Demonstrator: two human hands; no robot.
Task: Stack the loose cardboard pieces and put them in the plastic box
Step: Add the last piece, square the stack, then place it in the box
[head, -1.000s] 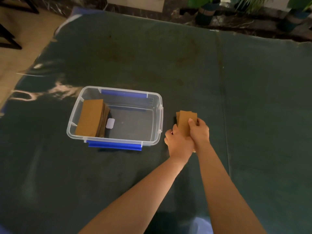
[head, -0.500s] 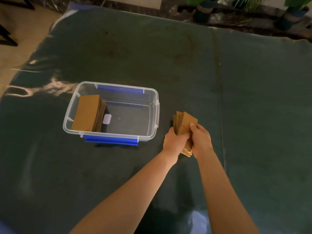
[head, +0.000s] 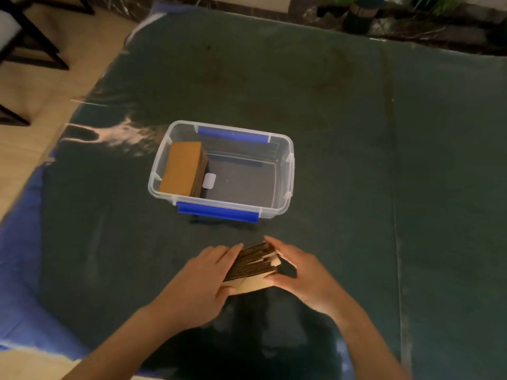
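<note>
Both hands, left point(head: 201, 283) and right point(head: 304, 275), have drawn the cardboard bundle point(head: 253, 266) nearer, grip pinching it edge-up; plastic box point(head: 288, 171) beyond awaits loading.

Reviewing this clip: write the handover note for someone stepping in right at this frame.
Left hand and right hand press a bundle of cardboard pieces between them, edges up and uneven, in front of the plastic box.
Done: one cardboard stack lies in the box's left side.
Left: square up the bundle and set it in the box's free right side.
</note>
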